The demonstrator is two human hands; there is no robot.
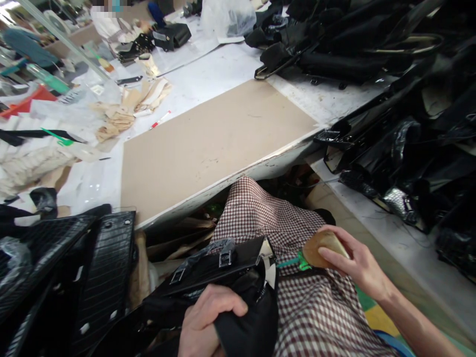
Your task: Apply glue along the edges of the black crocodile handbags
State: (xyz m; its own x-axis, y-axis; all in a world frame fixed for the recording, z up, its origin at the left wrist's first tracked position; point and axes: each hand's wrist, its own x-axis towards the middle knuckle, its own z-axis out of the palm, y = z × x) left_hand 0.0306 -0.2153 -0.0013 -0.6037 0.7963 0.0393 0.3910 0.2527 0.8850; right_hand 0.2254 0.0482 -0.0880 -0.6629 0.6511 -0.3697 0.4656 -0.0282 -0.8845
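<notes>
A black bag piece [256, 302] with metal buckles lies across my lap, its pale inner edge showing at the right end. My left hand [210, 317] is closed on the black material at its near side. In my right hand [357, 260] is a squeeze bottle [320, 250] of amber liquid, probably glue, tilted sideways. Its green cap and thin blue-green nozzle point left at the bag's pale edge. Whether the nozzle tip touches that edge I cannot tell. Under the bag and bottle is a brown-and-white checked apron [256, 208] over my legs.
A beige board [219, 144] lies on the white table before me. Black textured pieces [107, 267] stand at my left. Black bag parts [390, 163] are heaped at the right. A red pen [159, 120] and beige strips [148, 94] lie farther back. Another person [111, 22] sits across the table.
</notes>
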